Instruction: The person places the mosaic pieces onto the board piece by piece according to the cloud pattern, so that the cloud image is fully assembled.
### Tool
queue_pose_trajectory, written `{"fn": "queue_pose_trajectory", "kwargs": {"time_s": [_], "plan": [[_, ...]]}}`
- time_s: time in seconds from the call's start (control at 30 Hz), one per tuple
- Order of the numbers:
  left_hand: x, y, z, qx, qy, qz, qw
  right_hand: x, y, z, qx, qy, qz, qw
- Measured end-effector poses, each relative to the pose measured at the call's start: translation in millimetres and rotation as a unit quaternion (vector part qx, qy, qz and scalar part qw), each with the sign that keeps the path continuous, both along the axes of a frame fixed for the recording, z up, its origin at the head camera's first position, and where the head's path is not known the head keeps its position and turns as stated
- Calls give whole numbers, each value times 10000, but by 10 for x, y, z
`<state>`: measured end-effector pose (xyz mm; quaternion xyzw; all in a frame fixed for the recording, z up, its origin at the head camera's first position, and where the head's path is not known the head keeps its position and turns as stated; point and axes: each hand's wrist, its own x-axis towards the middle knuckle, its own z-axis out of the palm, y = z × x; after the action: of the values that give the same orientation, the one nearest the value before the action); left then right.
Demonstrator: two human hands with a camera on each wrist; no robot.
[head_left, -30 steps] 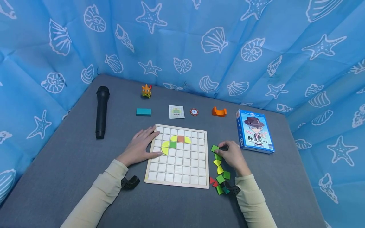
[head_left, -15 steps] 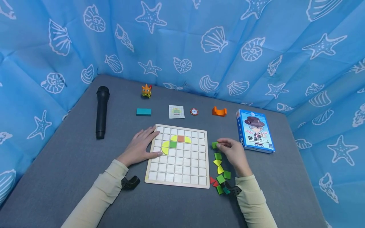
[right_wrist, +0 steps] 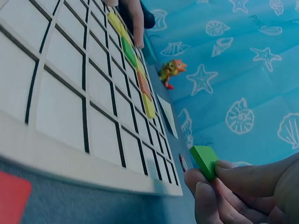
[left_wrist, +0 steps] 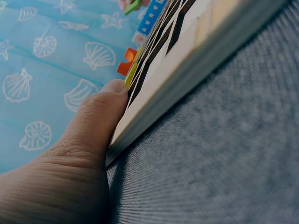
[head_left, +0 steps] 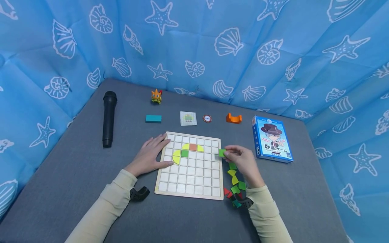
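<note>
Green tile is pinched by right grip; left grip, outspread, touches the board.

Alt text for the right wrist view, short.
Right hand pinches a green tile near the edge of a wooden grid board. Yellow, green and orange tiles sit on the board; part of the left hand shows at the top, a blue shell-print curtain behind.

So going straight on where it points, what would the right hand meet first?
Leftward across the board, the right hand would likely meet the nearest yellow piece first; hand height is unclear, so it might pass above.
</note>
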<state>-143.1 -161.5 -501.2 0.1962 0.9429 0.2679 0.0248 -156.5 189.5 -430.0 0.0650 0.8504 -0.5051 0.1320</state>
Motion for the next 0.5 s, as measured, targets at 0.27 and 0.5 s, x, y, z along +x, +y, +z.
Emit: {"fn": "queue_pose_trajectory", "kwargs": {"time_s": [0.27,0.5], "plan": [[-11,4,-1,-62,-42,-6,10000,-6,-138,-38,-123,-102,135,9998],[-11,6,-6,-99,-2,-10,10000,-10,-316,-68,-39,40,331,9994]]}}
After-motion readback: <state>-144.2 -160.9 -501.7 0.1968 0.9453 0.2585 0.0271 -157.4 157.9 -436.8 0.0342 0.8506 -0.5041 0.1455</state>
